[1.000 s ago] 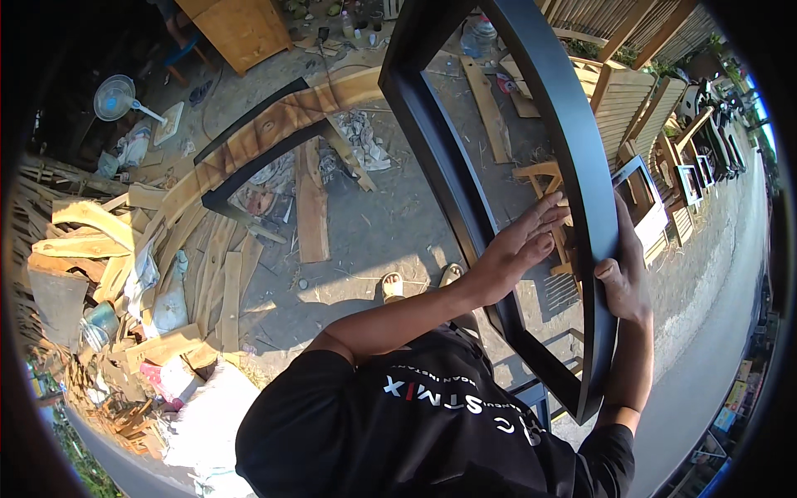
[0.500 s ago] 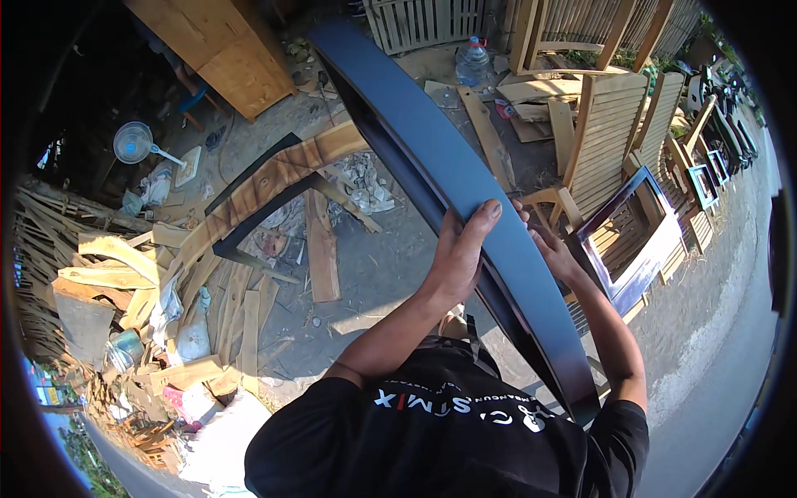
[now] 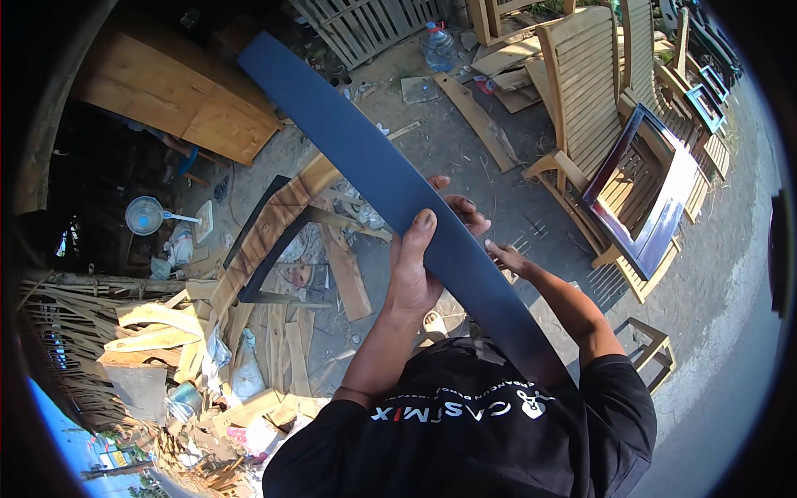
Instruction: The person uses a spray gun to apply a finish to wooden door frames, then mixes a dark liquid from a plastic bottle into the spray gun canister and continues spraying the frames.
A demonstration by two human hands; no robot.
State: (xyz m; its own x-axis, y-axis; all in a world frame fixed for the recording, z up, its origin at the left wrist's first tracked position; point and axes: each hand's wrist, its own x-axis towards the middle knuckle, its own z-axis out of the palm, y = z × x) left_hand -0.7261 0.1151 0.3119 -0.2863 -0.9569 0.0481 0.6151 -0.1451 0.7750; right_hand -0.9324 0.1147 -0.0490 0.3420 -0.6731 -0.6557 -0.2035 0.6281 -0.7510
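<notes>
A long, flat frame (image 3: 357, 153), painted dark blue with a matte face, slants across my front from upper left down to my black shirt. My left hand (image 3: 415, 274) is closed round its middle. The left thumb lies on the broad face, and fingertips come out past the far right edge. Lower along that edge, my right hand (image 3: 512, 259) grips the frame from the right, with part of the hand hidden behind it. The frame's inner side is turned out of sight.
A curved wooden piece (image 3: 274, 220) and a dark angled frame (image 3: 257, 286) stand ahead-left, near scrap boards (image 3: 344, 270). Slatted chairs (image 3: 585, 83) and a glossy purple-blue frame (image 3: 643, 191) are on the right. A wooden cabinet (image 3: 195, 100) and a fan (image 3: 144, 214) occupy the far left.
The blue frame has tilted further left and turned, so its hollow inner side no longer shows. Both hands have moved left with it, and the whole view has shifted.
</notes>
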